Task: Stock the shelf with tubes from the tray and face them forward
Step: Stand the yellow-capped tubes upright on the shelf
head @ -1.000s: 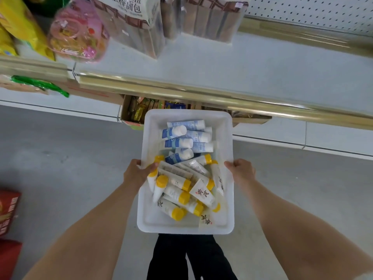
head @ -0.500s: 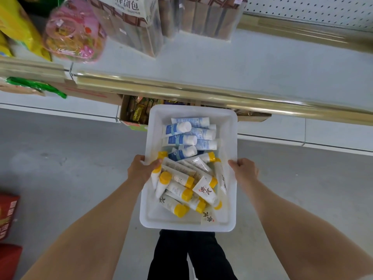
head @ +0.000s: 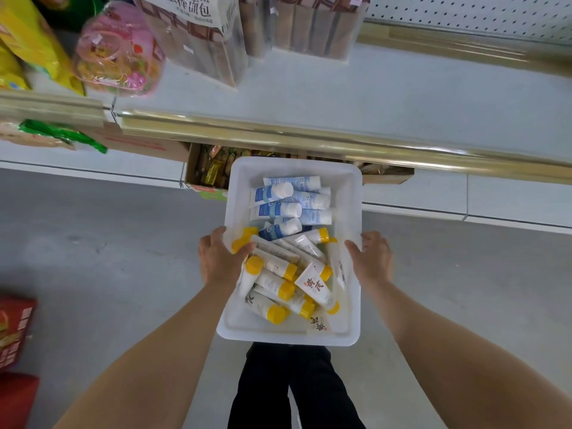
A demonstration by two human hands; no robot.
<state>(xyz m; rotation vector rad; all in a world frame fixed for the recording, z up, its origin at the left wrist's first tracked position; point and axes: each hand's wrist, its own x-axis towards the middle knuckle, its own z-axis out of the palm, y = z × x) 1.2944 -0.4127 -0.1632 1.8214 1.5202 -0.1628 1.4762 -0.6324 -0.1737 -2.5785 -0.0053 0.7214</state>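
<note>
Head view, entry one: white rectangular plastic tray, carried in the air over the grey concrete floor, its far end near the gold front rail of the white metal shelf. Long axis: runs away from me, toward the shelf. Left hand: grasping the tray's left rim, thumb hooked over into the tray beside a yellow cap. Right hand: grasping the right rim, thumb over the edge. Contents, far half: blue-and-white tubes with white caps, lying across the tray, caps pointing right. Contents, near half: white tubes with yellow caps, heaped, most on a slant with caps toward the near right; a few point the other way, and one along the right wall lies lengthwise with its cap at the far end. None stands upright. Step in hand, as I judge it: bringing the tray up to the shelf. To do it well I would hold both rims level so the heap does not slide, lift the far end clear of the rail, and land the tray on the bare stretch of shelf to the right of the clear packs of brown bread, leaving room in front for a row. I see no tube on the shelf yet; facing comes after.
</note>
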